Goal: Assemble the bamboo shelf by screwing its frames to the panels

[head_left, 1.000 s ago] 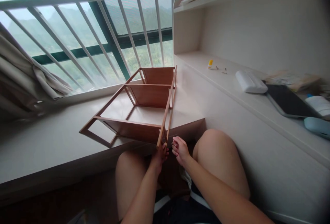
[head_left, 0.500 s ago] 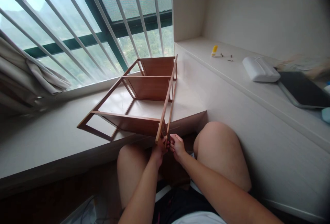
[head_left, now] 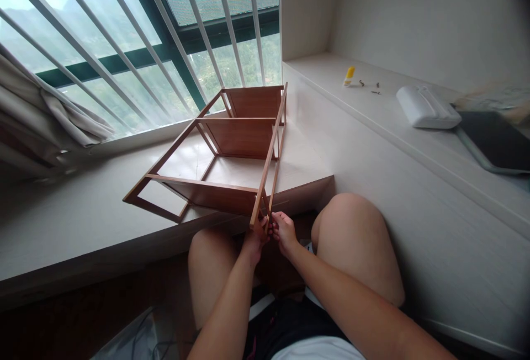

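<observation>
A brown wooden shelf rack point(head_left: 232, 187) lies on its side on the window ledge, its near right corner jutting over the ledge's edge between my knees. My left hand point(head_left: 253, 243) is wrapped round the ends of the legs at that corner, partly hidden by the wood. Right beside it, my right hand point(head_left: 284, 232) is closed in a pinch against the outer side of the same leg. Whatever lies between its fingertips is too small to make out.
The pale ledge point(head_left: 62, 222) runs below a barred window. On the counter at right are a yellow-capped bottle point(head_left: 349, 75), several small screws point(head_left: 376, 93), a white case point(head_left: 428, 107) and a dark tablet point(head_left: 497, 140). A plastic bag point(head_left: 128, 338) lies on the floor.
My right hand has shifted slightly, its fingertips now closer against the leg. The view has tilted a little; the rack and my left hand stay in place.
</observation>
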Motion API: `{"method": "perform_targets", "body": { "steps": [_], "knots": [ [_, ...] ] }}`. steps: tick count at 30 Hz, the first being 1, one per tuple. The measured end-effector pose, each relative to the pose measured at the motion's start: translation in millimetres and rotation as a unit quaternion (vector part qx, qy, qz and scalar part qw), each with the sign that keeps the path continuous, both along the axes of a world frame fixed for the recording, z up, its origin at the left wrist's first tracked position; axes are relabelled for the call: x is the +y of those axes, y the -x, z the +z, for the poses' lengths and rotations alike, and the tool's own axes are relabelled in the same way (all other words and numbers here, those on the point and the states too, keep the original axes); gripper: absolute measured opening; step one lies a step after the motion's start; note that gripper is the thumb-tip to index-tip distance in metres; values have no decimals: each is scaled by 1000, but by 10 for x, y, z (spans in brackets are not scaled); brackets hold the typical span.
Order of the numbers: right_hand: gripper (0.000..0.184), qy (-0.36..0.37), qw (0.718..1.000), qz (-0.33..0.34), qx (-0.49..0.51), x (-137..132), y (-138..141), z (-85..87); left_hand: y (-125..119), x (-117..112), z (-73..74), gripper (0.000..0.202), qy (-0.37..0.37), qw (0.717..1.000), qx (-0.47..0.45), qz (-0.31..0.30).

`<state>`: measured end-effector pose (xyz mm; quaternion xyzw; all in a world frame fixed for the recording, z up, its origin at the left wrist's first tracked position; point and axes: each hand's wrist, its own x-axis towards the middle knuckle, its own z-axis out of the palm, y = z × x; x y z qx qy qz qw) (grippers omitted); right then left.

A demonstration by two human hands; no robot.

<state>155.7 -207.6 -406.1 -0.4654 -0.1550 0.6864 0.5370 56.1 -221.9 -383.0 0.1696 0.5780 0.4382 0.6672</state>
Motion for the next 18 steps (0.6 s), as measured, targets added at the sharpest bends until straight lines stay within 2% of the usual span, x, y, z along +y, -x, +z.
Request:
{"method": "perform_targets", "body": {
  "steps": [3, 12, 18],
  "knots": [
    [40, -7, 1000, 10, -13, -4, -1, 20, 0, -1, -12, 36, -7, 1000, -15, 16],
    [32, -16, 1000, 21, -5, -33, 2, -9, 5, 31, -85, 39, -4, 1000, 4, 6],
    [37, -21, 999, 26, 5, -34, -34, -51, 0, 41, -70, 36, 1, 1000, 22, 11]
  ]
}}
